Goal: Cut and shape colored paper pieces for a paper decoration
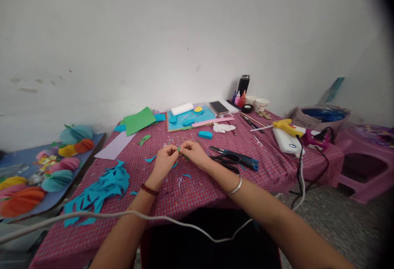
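Note:
My left hand (166,159) and my right hand (194,154) meet over the middle of the table, fingertips pinched together. Between them is a small piece of green paper (179,149), mostly covered by the fingers. Close to my right hand lie black-handled scissors (226,160) and a blue box cutter (243,158). Small blue paper scraps (150,159) are scattered around my left hand. Beyond the hands sit a blue folded paper piece (205,135) and a green paper leaf shape (144,140).
A heap of blue paper offcuts (106,187) covers the left front. Green sheet (140,121) and lilac sheet (115,146) lie behind it. A yellow glue gun (287,127) rests on a white power bank (287,142) at right. A white cable (154,217) crosses before my forearms.

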### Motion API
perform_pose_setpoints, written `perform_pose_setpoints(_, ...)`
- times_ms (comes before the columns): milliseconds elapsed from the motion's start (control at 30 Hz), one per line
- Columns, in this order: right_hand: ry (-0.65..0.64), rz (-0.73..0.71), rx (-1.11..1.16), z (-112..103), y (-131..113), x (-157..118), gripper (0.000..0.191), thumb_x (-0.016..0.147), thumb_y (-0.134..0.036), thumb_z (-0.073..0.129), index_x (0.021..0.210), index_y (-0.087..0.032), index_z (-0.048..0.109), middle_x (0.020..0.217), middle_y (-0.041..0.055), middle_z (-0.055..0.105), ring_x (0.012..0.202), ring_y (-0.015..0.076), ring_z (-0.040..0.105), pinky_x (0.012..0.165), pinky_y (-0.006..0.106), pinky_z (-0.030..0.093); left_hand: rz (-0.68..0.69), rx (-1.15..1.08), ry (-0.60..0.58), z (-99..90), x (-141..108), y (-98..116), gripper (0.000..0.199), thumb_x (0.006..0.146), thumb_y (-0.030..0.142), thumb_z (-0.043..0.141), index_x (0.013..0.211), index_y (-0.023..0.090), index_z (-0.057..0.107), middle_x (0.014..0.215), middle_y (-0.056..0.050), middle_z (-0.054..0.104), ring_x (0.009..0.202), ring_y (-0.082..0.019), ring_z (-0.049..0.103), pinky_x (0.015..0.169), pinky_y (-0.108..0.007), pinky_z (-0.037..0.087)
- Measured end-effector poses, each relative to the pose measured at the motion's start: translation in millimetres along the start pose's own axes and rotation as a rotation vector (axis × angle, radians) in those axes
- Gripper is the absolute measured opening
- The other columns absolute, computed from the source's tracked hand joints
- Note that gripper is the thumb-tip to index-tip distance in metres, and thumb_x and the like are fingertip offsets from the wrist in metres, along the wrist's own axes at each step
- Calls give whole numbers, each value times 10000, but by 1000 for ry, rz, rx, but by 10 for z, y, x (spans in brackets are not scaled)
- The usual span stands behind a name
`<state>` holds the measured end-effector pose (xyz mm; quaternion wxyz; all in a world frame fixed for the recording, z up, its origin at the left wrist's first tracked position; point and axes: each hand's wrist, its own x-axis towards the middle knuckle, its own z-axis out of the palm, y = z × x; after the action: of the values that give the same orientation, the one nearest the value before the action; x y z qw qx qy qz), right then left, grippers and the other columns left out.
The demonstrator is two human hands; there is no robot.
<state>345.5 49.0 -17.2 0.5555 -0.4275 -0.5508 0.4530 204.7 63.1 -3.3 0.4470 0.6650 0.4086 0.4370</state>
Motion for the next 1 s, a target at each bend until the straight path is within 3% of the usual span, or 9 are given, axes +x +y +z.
perform_pose_setpoints(200, 5, 27, 53, 8, -22, -17, 101, 717, -238, 556, 651, -183, 502, 545, -52, 515, 446, 85, 455, 446, 209, 377, 68, 44, -1, 19, -11, 26, 76, 705, 195, 573, 661, 169, 628, 524, 33, 528, 454, -88, 406, 462, -201, 316)
perform_pose_setpoints(633, 62, 14, -34, 6, -5, -3, 68, 683, -191, 543, 622, -174, 519, 512, -58, 492, 476, 87, 416, 472, 205, 308, 246, 215, 17, 36, -53, 66, 115, 722, 186, 506, 673, 167, 609, 634, 8, 558, 602, -128, 474, 580, -231, 361)
perform_pose_setpoints(867, 52, 26, -51, 10, -19, -7, 97, 674, -182, 545, 588, -172, 501, 532, -60, 477, 494, 76, 409, 481, 201, 311, 217, 344, 65, 50, -35, 86, 247, 781, 271, 479, 561, 170, 527, 540, 26, 480, 547, -119, 433, 549, -241, 327)
perform_pose_setpoints(1000, -42, 85, -2, 11, -45, -37, 116, 714, -245, 542, 631, -186, 486, 530, -56, 505, 472, 85, 460, 467, 206, 365, 176, 348, 117, 46, 0, 57, 225, 758, 259, 493, 552, 173, 516, 507, 34, 469, 508, -111, 420, 517, -236, 314)
